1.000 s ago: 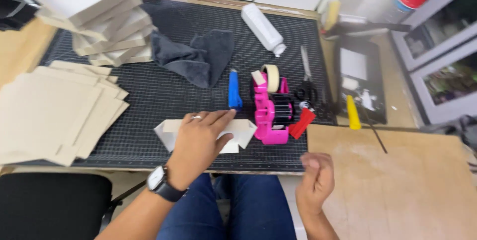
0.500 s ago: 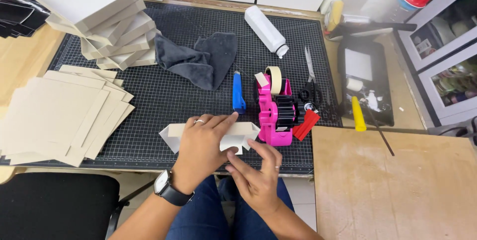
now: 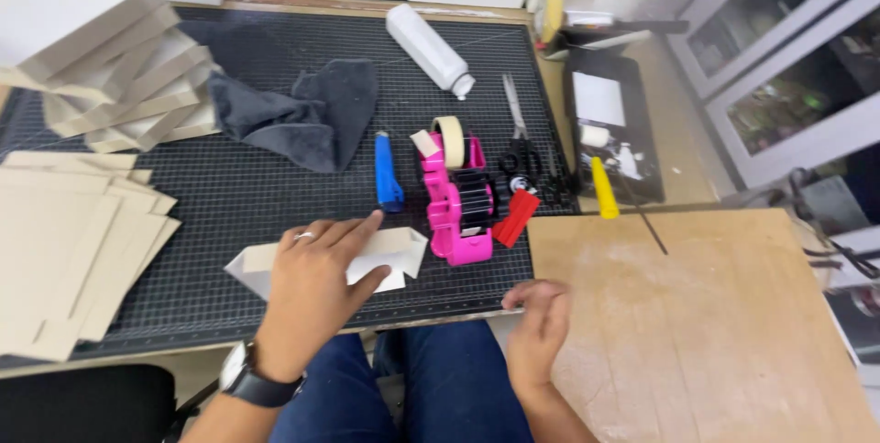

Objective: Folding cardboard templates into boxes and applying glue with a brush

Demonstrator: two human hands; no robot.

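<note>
Now | left hand [image 3: 316, 289] open, flat on the folded white cardboard piece [image 3: 390, 250] at the cutting mat's [image 3: 275, 186] front edge | right hand [image 3: 539, 322] loosely curled, empty, beside the wooden board [image 3: 715, 333] | pink tape dispenser [image 3: 456, 200] just right of the piece | advice: press evenly so the fold stays flat.

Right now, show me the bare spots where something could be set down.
Most open: the wooden board right of the right hand. Also bare cutting mat between the grey cloth and folded white card. Crowded: around the pink tape dispenser, blue cutter, scissors.
</note>
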